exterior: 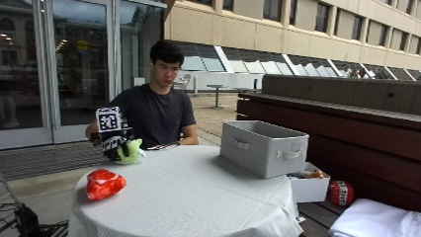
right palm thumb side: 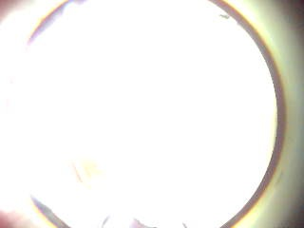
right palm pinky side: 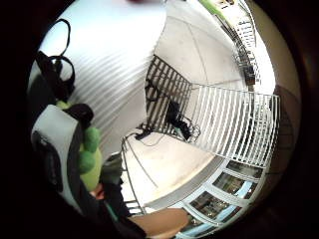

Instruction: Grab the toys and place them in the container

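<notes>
My gloved right hand [exterior: 115,143] is up off the round table [exterior: 190,197], fingers curled around the green toy [exterior: 131,151], which I'm holding above the table's edge on my side. In the little finger side palm view the green toy [right palm pinky side: 88,157] sits tucked right against my palm. The grey container [exterior: 263,147] stands on the table across from my hand, well apart from it, open at the top. A red toy [exterior: 104,183] lies on the tablecloth near the table's rim, below and just in front of my hand. My thumb side palm view is washed out white, so nothing to tell there.
</notes>
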The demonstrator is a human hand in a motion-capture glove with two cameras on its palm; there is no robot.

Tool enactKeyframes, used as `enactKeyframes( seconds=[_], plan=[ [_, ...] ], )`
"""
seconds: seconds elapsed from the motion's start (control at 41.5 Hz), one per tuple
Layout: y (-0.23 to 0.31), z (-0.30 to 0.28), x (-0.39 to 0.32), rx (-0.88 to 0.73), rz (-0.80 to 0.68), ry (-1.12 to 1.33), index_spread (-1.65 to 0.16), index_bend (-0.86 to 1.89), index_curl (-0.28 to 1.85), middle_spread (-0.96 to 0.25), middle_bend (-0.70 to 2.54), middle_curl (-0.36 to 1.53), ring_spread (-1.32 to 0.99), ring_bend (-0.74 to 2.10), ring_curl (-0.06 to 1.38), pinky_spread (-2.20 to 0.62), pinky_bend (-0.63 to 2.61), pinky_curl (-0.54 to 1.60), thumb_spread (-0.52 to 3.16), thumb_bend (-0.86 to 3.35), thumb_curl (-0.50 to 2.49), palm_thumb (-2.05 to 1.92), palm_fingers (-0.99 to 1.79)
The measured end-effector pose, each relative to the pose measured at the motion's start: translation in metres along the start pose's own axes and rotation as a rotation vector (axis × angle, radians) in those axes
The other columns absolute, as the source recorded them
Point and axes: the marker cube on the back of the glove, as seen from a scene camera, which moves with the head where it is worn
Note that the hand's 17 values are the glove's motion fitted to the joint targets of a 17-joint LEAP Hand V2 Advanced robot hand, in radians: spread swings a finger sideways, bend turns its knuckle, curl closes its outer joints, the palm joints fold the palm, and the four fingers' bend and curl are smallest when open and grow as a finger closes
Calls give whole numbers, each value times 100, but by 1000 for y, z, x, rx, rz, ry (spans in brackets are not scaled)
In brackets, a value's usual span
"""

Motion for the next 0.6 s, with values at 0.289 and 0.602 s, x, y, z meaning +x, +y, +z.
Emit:
enactKeyframes(
  seconds=[0.289,0.602],
  plan=[
    [-65,-83,-7,-227,45,0,-31,45,31,-38,71,61,-39,114,44,-48,93,36,85,24,67,76,110],
    [-130,-166,-57,-165,30,22,-35,37,35,-43,59,60,-41,111,44,-46,96,40,66,13,75,71,106]
  ],
)
